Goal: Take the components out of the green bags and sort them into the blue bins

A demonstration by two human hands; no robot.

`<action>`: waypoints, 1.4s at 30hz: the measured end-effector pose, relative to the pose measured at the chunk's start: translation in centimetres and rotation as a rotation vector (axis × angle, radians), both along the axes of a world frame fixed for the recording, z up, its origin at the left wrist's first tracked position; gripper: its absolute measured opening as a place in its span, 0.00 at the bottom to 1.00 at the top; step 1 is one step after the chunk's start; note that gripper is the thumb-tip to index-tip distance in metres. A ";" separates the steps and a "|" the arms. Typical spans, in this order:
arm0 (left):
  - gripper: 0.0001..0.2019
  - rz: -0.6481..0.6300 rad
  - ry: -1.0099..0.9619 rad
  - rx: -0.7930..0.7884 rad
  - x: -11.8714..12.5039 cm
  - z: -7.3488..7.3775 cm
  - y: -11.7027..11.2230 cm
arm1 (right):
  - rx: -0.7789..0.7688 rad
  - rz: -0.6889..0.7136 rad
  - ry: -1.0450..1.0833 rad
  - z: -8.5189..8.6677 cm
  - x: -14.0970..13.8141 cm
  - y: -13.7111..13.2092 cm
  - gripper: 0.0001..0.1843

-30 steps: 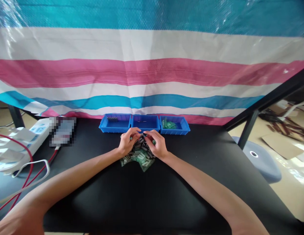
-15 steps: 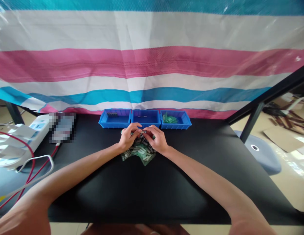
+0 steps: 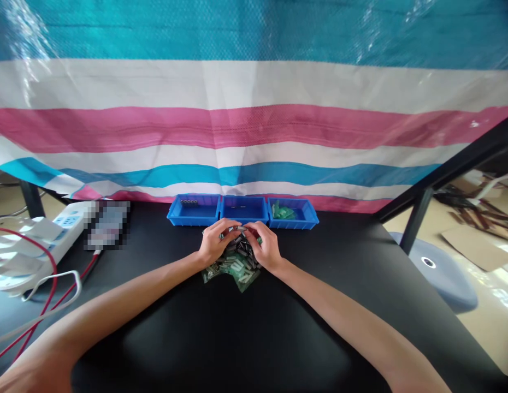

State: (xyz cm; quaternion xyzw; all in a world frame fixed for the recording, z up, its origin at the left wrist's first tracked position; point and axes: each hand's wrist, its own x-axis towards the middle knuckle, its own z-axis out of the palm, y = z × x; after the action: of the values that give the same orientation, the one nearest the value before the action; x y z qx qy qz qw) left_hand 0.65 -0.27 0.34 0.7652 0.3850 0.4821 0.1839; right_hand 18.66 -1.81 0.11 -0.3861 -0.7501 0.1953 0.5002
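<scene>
My left hand (image 3: 213, 241) and my right hand (image 3: 266, 246) meet over a pile of small metal pieces (image 3: 249, 252) on the black table. Both are closed, thumbs and fingertips pinching a small silvery metal piece (image 3: 240, 229) between them. Its exact kind is too small to make out. Green clear plastic bags (image 3: 237, 268) holding more thin metal pieces lie under and in front of the hands. Part of the pile is hidden by my fingers.
Behind the hands stand a left blue bin (image 3: 192, 219) with several small metal cylinders, a middle blue bin (image 3: 243, 215) with a few slim pieces, and a right blue bin (image 3: 295, 224) with green bags. A power strip (image 3: 69, 221) and cables (image 3: 53, 262) lie left; a stool (image 3: 440, 284) stands right.
The camera has tilted up a little, so the bins and table sit lower in view. My hands stay together over the pile with slightly shifted fingers.
</scene>
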 end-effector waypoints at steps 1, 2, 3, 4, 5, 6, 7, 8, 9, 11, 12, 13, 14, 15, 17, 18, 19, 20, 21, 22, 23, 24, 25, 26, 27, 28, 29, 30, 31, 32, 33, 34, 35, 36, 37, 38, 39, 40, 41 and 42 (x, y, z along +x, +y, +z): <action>0.10 0.003 -0.002 0.011 0.0 0.1 0.0 | -0.003 0.005 -0.006 0.0 0.0 0.0 0.08; 0.09 0.006 -0.006 0.020 0.0 0.1 -0.1 | -0.006 0.009 -0.011 0.0 0.0 0.0 0.08; 0.09 0.011 -0.013 0.027 0.0 0.2 -0.1 | -0.011 0.010 -0.012 0.0 0.0 0.1 0.08; 0.09 0.019 -0.021 0.032 0.0 0.3 -0.2 | -0.016 0.008 -0.010 0.0 0.0 0.1 0.08; 0.09 0.030 -0.035 0.032 0.1 0.4 -0.2 | -0.021 0.005 -0.005 0.1 0.0 0.1 0.08; 0.09 0.045 -0.052 0.026 0.1 0.5 -0.2 | -0.025 0.001 0.001 0.1 0.0 0.1 0.09; 0.09 0.060 -0.073 0.014 0.1 0.6 -0.2 | -0.030 -0.003 0.007 0.1 -0.1 0.1 0.09; 0.09 0.075 -0.097 -0.008 0.2 0.8 -0.2 | -0.035 -0.005 0.010 0.1 -0.1 0.1 0.09; 0.09 0.086 -0.126 -0.038 0.3 1.0 -0.2 | -0.039 -0.005 0.010 0.1 -0.1 0.1 0.09; 0.10 0.094 -0.188 -0.108 0.4 1.4 -0.2 | -0.042 -0.003 0.004 0.1 -0.1 0.1 0.10; 0.11 0.090 -0.219 -0.140 0.4 1.8 -0.1 | -0.041 -0.005 -0.001 0.1 -0.1 0.1 0.10; 0.11 0.084 -0.249 -0.164 0.4 2.2 0.0 | -0.038 -0.007 -0.005 0.1 0.0 0.1 0.10; 0.12 0.078 -0.276 -0.179 0.4 2.7 0.2 | -0.034 -0.009 -0.006 0.1 0.0 0.1 0.10; 0.13 0.074 -0.300 -0.186 0.2 3.2 0.4 | -0.030 -0.011 -0.005 0.0 0.0 0.1 0.10; 0.14 0.075 -0.338 -0.179 -0.5 4.6 1.3 | -0.023 -0.013 0.000 0.0 0.0 0.1 0.10; 0.15 0.075 -0.347 -0.169 -1.1 5.2 1.9 | -0.021 -0.013 0.001 -0.1 0.0 0.1 0.10; 0.16 0.078 -0.335 -0.165 -1.7 5.9 2.6 | -0.018 -0.014 -0.002 -0.1 0.0 0.1 0.10; 0.17 0.090 -0.308 -0.158 -2.5 6.5 3.3 | -0.015 -0.015 -0.007 -0.1 0.0 0.2 0.10; 0.17 0.113 -0.258 -0.157 -3.3 7.0 4.1 | -0.014 -0.017 -0.015 -0.1 0.0 0.2 0.10; 0.16 0.147 -0.189 -0.151 -4.3 7.4 5.0 | -0.014 -0.020 -0.024 0.0 0.0 0.2 0.11; 0.15 0.179 -0.091 -0.148 -5.2 7.7 5.8 | -0.014 -0.022 -0.032 0.0 0.0 0.2 0.11; 0.15 0.200 0.020 -0.146 -6.1 7.9 6.5 | -0.014 -0.023 -0.038 0.0 0.0 0.2 0.11; 0.15 0.224 0.133 -0.138 -6.9 8.0 7.2 | -0.013 -0.023 -0.042 0.0 0.0 0.2 0.11; 0.15 0.253 0.240 -0.123 -7.7 8.0 7.8 | -0.011 -0.021 -0.044 0.0 0.0 0.2 0.11; 0.15 0.268 0.348 -0.117 -8.4 8.0 8.4 | -0.007 -0.019 -0.045 0.0 0.0 0.2 0.11; 0.14 0.257 0.455 -0.132 -9.0 7.9 8.8 | -0.003 -0.017 -0.045 0.0 0.0 0.2 0.11; 0.14 0.244 0.541 -0.154 -9.5 7.7 9.2 | -0.002 -0.016 -0.045 0.0 0.0 0.2 0.11; 0.14 0.231 0.621 -0.176 -9.9 7.5 9.5 | -0.004 -0.016 -0.046 0.0 0.0 0.2 0.12; 0.14 0.212 0.695 -0.189 -10.2 7.2 9.8 | -0.007 -0.017 -0.046 0.0 0.0 0.2 0.12; 0.14 0.189 0.761 -0.189 -10.4 7.0 10.0 | -0.009 -0.017 -0.045 0.0 0.0 0.2 0.12; 0.15 0.171 0.820 -0.179 -10.5 6.7 10.2 | -0.010 -0.016 -0.044 0.0 -0.1 0.2 0.12; 0.15 0.160 0.870 -0.167 -10.6 6.5 10.3 | -0.008 -0.013 -0.042 0.0 -0.1 0.2 0.12; 0.15 0.158 0.909 -0.156 -10.7 6.2 10.5 | -0.005 -0.011 -0.040 0.0 -0.1 0.2 0.13; 0.15 0.163 0.938 -0.149 -10.8 6.0 10.6 | -0.002 -0.010 -0.038 0.1 -0.1 0.2 0.13; 0.15 0.172 0.960 -0.144 -10.8 5.9 10.7 | -0.001 -0.010 -0.037 0.1 -0.1 0.2 0.13; 0.15 0.183 0.977 -0.141 -10.9 5.8 10.7 | -0.002 -0.011 -0.038 0.1 -0.1 0.3 0.13; 0.15 0.194 0.991 -0.140 -10.9 5.7 10.8 | -0.003 -0.011 -0.038 0.1 -0.1 0.3 0.13; 0.15 0.204 1.006 -0.139 -10.9 5.7 10.8 | -0.003 -0.010 -0.038 0.1 -0.1 0.3 0.13; 0.15 0.212 1.022 -0.139 -10.9 5.7 10.8 | -0.005 -0.008 -0.038 0.1 -0.1 0.2 0.13; 0.15 0.220 1.036 -0.142 -10.9 5.7 10.8 | -0.007 -0.006 -0.037 0.1 -0.1 0.2 0.13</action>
State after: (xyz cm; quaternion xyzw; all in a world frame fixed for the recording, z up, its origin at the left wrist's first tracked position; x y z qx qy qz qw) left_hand -10.26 10.54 6.02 0.8438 0.5350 0.0302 -0.0304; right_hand 18.56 -1.56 0.19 -0.3935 -0.7575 0.1894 0.4852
